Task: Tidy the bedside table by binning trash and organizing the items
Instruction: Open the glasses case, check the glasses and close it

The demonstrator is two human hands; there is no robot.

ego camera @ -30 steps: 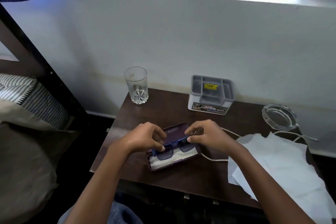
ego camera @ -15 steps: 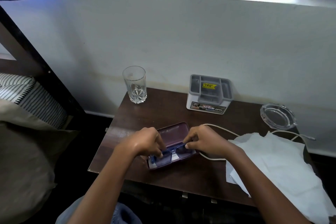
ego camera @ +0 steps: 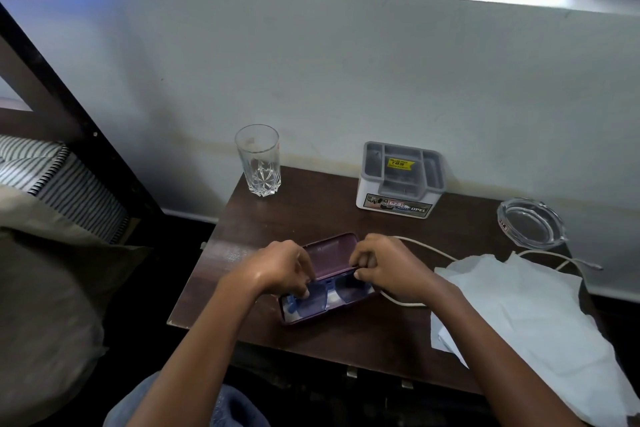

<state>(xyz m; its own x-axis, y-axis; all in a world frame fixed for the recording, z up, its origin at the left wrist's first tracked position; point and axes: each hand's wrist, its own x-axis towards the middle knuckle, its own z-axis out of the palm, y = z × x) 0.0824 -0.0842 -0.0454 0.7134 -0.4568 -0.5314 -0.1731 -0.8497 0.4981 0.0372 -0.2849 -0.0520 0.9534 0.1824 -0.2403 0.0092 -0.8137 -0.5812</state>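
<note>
Glasses case [ego camera: 332, 253], maroon hard shell, lid open, lies near the front middle of the dark brown wooden counter [ego camera: 311, 204]. We see blue-framed tinted glasses [ego camera: 313, 303] lying in its lower half on a white cloth [ego camera: 333, 296]. Left hand [ego camera: 277, 270]: grip closed, fingertips pinching the glasses' left end. Right hand [ego camera: 388, 267]: grip closed, curled fingers and thumb pinching the right end, by the lid's edge. Behind the case to the left we note a clear cut-glass tumbler [ego camera: 258, 163], upright. Behind the case to the right, a grey plastic compartment organiser [ego camera: 401, 180]. Well right of the case, a clear glass ashtray [ego camera: 530, 224]. A white cable [ego camera: 426, 248] loops past the right hand, and crumpled white paper sheets [ego camera: 519, 315] lie right of the case.
</note>
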